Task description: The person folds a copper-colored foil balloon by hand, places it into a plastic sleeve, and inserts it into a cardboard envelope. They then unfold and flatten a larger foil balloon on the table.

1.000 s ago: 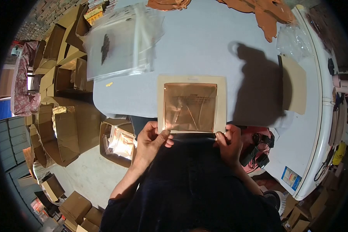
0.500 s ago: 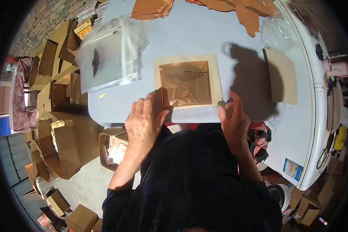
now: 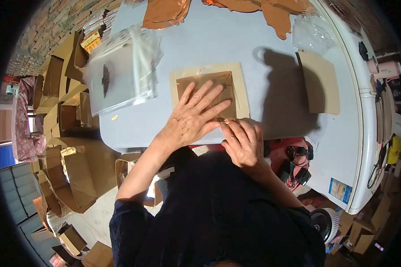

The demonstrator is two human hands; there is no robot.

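A tan card (image 3: 243, 100) with a copper-coloured film packet (image 3: 223, 76) on it lies flat near the table's front edge. My left hand (image 3: 191, 116) rests across the packet, fingers spread and palm down, hiding much of it and its print. At the lower right edge of the card, my right hand (image 3: 244, 144) is closed, its thumb and fingers pinched together on what looks like the film's edge. The two hands nearly meet there, and the pinched part is mostly hidden.
A stack of clear plastic sleeves (image 3: 124, 73) lies to the left, brown card sheets (image 3: 321, 84) to the right. Copper-coloured cut-out shapes (image 3: 167, 13) and crumpled clear plastic (image 3: 314, 33) sit at the back. Cardboard boxes (image 3: 78, 173) stand left of the table (image 3: 200, 46).
My left hand has moved from the card's left edge onto the packet and flattened. My right hand has moved left and closed at the card's lower edge. The view has shifted slightly.
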